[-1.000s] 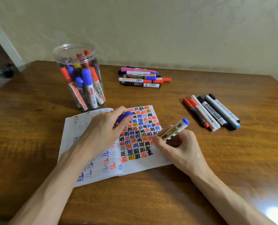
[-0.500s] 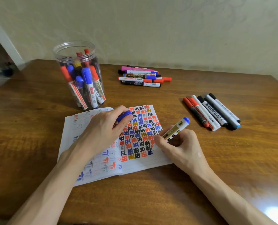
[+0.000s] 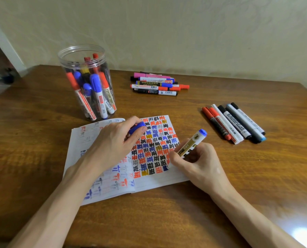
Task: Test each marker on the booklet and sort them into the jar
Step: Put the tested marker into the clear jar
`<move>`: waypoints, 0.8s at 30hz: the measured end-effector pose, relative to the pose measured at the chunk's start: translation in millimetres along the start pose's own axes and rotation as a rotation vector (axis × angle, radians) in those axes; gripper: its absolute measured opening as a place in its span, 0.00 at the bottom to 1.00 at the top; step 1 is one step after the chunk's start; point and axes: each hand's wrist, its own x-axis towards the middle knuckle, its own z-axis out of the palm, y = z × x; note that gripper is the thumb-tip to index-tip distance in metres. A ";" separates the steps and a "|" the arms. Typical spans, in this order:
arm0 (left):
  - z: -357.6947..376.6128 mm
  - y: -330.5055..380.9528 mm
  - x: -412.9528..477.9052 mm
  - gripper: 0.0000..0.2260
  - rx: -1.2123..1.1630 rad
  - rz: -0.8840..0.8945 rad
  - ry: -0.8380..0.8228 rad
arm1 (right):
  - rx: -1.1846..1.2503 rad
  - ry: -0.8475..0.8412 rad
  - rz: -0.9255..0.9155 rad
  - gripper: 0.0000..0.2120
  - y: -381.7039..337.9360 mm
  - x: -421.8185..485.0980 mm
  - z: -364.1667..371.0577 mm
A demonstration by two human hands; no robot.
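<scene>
An open booklet (image 3: 159,179) lies on the wooden table, its right page covered with black, red, blue and yellow marks. My right hand (image 3: 197,163) grips a gold-and-white marker (image 3: 193,141) with a blue end, its tip down on the page near a fresh blue mark. My left hand (image 3: 113,142) rests on the booklet and pinches the blue cap (image 3: 137,127). A clear plastic jar (image 3: 88,83) holding several red, blue and black markers stands behind the booklet at the left.
Several markers lie in a pile (image 3: 156,85) at the back centre of the table. Another row of red, white, black and grey markers (image 3: 235,122) lies to the right. A wall runs behind the table (image 3: 220,203).
The marker's tip has shifted slightly on the page while writing. My left hand has stayed put with the cap.
</scene>
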 end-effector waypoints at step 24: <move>-3.6 5.0 -2.0 0.08 -0.217 0.006 -0.056 | 0.119 0.087 0.080 0.08 -2.8 0.8 -2.2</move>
